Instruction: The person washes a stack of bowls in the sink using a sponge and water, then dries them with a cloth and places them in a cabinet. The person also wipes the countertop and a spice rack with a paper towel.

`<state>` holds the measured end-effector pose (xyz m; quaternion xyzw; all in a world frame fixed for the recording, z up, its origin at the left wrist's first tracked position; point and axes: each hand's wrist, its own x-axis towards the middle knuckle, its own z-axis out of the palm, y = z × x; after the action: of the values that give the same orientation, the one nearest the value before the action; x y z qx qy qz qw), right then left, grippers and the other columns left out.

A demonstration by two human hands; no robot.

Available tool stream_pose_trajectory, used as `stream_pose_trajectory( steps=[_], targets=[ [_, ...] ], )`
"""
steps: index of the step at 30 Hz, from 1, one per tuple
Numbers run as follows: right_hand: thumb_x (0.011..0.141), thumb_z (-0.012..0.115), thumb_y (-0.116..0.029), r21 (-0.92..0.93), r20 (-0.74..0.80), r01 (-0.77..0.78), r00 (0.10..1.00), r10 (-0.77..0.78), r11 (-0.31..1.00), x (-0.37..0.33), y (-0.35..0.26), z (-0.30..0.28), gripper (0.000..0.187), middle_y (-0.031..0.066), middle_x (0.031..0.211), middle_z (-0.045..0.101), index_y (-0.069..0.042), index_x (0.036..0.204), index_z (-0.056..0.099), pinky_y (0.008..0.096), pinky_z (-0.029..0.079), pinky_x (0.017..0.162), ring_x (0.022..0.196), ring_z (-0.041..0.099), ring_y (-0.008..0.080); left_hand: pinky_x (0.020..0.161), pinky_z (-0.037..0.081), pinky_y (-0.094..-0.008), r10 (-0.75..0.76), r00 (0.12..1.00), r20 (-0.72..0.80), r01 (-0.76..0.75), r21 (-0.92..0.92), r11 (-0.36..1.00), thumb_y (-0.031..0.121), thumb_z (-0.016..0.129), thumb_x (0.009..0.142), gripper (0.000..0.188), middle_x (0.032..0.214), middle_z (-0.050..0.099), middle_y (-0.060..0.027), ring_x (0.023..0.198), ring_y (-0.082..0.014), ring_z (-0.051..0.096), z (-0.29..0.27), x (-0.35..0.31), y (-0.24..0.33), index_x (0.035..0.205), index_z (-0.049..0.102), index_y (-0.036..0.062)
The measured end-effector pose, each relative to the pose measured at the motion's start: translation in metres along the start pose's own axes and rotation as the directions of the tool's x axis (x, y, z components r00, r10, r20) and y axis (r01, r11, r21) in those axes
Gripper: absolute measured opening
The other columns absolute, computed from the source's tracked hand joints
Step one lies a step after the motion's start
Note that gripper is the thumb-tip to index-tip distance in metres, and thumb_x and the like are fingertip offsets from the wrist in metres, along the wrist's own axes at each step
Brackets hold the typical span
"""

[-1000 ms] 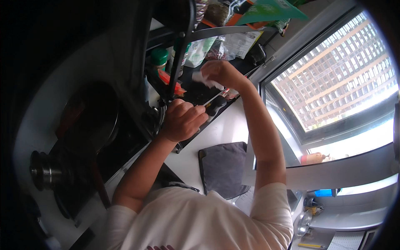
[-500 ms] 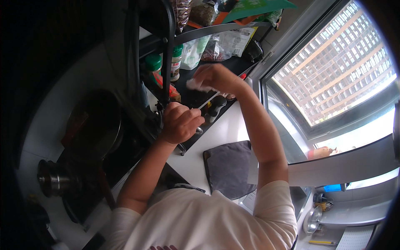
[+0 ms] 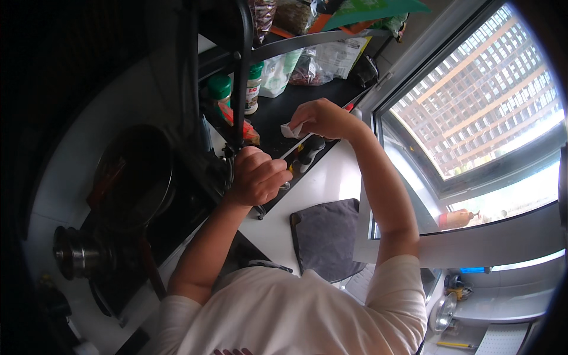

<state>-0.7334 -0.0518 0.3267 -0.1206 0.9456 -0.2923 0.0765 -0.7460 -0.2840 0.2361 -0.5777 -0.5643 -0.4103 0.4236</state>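
Note:
My right hand (image 3: 324, 120) is pinched on a small crumpled white tissue (image 3: 290, 131), held over the black rack shelf (image 3: 270, 121). My left hand (image 3: 258, 176) is closed in a fist at the front of the rack, beside its dark upright post (image 3: 239, 97). What its fingers are wrapped round is hidden. Behind the post stand a green-capped jar (image 3: 219, 89) and a green-capped spice bottle (image 3: 252, 89). A red packet (image 3: 244, 125) lies close to the post. Under the shelf edge, below my right hand, is a dark-capped bottle (image 3: 309, 149).
Food bags (image 3: 316, 64) fill the back of the shelf, with more packets (image 3: 293, 16) on the tier above. A grey cloth (image 3: 326, 239) lies on the white counter (image 3: 278, 228). To the left is a pan (image 3: 133, 177); to the right, an open window sash (image 3: 408, 239).
My right hand has shifted slightly right and down with the tissue, farther from the spice bottle. My left hand stays nearly in place.

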Motion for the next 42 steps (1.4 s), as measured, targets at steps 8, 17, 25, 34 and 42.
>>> stream_pose_trajectory(
  steps=[8,17,25,34,42],
  targets=[
    [0.075,0.070,-0.002,0.107,0.050,0.114,0.992,-0.119,0.988,0.008,-0.009,0.013,0.024,0.0092,0.099,0.069,-0.003,0.099,0.073,0.0306,0.051,0.085,0.091,0.066,0.0221,0.074,0.043,-0.0359,0.013,1.000,-0.006,-0.013,0.022,1.000,0.012,0.066,0.070,0.006,0.091,0.058,0.0045,0.079,-0.0176,0.053,0.001,-0.001,-0.001,0.075,0.066,0.0163],
    [0.077,0.064,-0.004,0.128,0.090,0.331,0.935,-0.344,0.935,0.010,-0.025,0.027,0.024,0.0104,0.101,0.068,-0.003,0.099,0.074,0.0338,0.051,0.086,0.099,0.064,0.0240,0.072,0.043,-0.0350,0.016,0.998,-0.052,-0.014,0.038,0.999,0.010,0.066,0.072,0.006,0.088,0.059,0.0042,0.078,-0.0170,0.053,0.006,-0.001,-0.001,0.073,0.066,0.0158],
    [0.082,0.061,-0.015,0.106,0.114,0.299,0.944,-0.311,0.948,-0.001,-0.042,0.040,0.023,0.0128,0.106,0.065,-0.002,0.096,0.072,0.0374,0.048,0.086,0.098,0.063,0.0293,0.071,0.043,-0.0342,0.017,0.996,-0.090,-0.015,0.028,1.000,0.009,0.066,0.073,0.007,0.087,0.059,0.0040,0.079,-0.0170,0.054,0.008,0.000,0.000,0.072,0.066,0.0160],
    [0.080,0.062,-0.014,-0.072,0.222,0.251,0.948,-0.229,0.965,0.018,-0.044,0.041,0.017,0.0118,0.094,0.066,-0.001,0.088,0.070,0.0390,0.048,0.079,0.090,0.063,0.0308,0.074,0.043,-0.0351,0.022,0.999,-0.047,-0.021,0.024,0.999,0.009,0.067,0.073,0.007,0.088,0.060,0.0039,0.080,-0.0173,0.054,0.007,-0.004,-0.002,0.074,0.068,0.0157],
    [0.081,0.063,-0.021,-0.383,0.325,0.304,0.928,-0.181,0.872,0.032,-0.010,0.014,0.018,0.0117,0.093,0.066,-0.006,0.085,0.072,0.0364,0.048,0.083,0.093,0.062,0.0281,0.074,0.043,-0.0353,0.000,1.000,-0.014,0.001,0.026,1.000,0.009,0.067,0.074,0.007,0.088,0.060,0.0030,0.080,-0.0174,0.054,0.002,-0.003,-0.001,0.075,0.069,0.0158]
  ],
)
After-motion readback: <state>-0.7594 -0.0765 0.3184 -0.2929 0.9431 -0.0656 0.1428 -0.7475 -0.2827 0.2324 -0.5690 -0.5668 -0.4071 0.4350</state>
